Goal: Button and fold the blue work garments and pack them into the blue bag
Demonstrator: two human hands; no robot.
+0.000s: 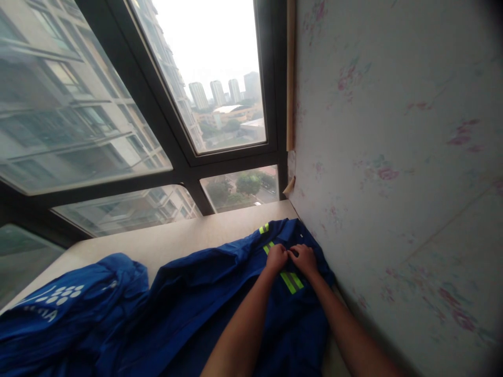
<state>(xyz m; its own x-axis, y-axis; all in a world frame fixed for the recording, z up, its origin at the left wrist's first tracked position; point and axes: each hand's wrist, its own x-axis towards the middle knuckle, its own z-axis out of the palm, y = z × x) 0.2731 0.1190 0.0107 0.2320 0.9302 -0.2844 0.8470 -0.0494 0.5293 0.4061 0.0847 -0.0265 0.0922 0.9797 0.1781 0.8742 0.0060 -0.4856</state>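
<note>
Working apparently at fine adjustment of a blue garment on a windowsill, left hand and right hand meet, any finger pinch impossible to tell, the next move seemingly calling for steady fingertip control.

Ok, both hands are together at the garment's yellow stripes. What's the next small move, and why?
I'd probably draw the left hand and right hand slightly apart: they meet near the yellow stripes, hiding the cloth beneath, and the garment lies creased on the sill.
</note>
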